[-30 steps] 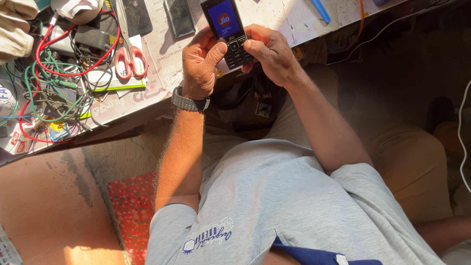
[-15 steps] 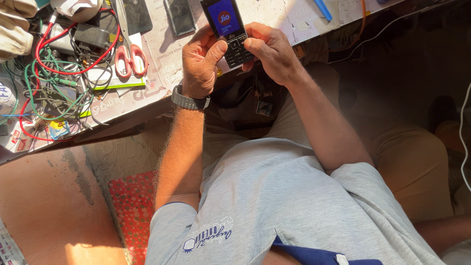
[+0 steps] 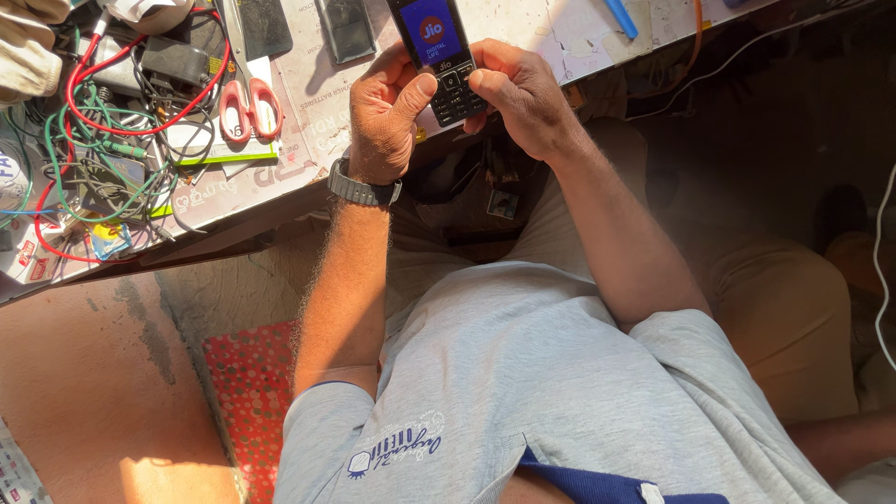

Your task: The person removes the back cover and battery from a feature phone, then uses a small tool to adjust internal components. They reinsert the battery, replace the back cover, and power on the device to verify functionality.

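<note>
Both hands hold a small black keypad phone (image 3: 435,47) with a lit blue screen, above the near edge of a worktable (image 3: 308,131). My left hand (image 3: 387,112), with a grey watch on its wrist, grips the phone's left side and its thumb rests on the keypad. From the right, my right hand (image 3: 518,93) wraps the lower end, fingers curled behind it.
On the worktable lie red-handled scissors (image 3: 245,98), a tangle of red, green and black wires (image 3: 103,121), two dark phone parts (image 3: 345,28), and a blue pen (image 3: 618,17). A red dotted cloth (image 3: 247,392) lies on the floor below.
The phone and both hands have stayed in place over the table edge. Only the left thumb has shifted slightly on the keypad.
</note>
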